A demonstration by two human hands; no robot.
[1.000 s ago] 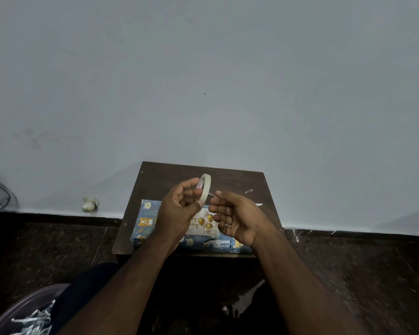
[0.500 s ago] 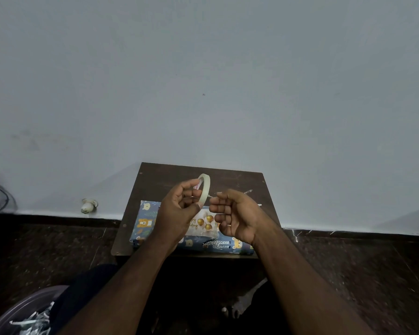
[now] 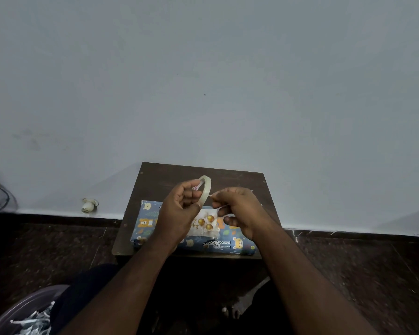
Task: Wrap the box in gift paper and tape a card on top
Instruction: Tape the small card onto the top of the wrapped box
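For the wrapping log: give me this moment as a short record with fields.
stage: box already wrapped, card lying on top, tape being pulled
left hand: grips the tape roll
right hand: pinches the free tape end
wrapped box: flat on the small wooden table, blue animal-print paper
card: white, gold balloons, on the box top
floor, near left: tub of paper scraps

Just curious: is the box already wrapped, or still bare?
Wrapped: the box on the small table is covered in blue animal-print paper.

dim, even light | floor murky dark | wide-angle bending at edges
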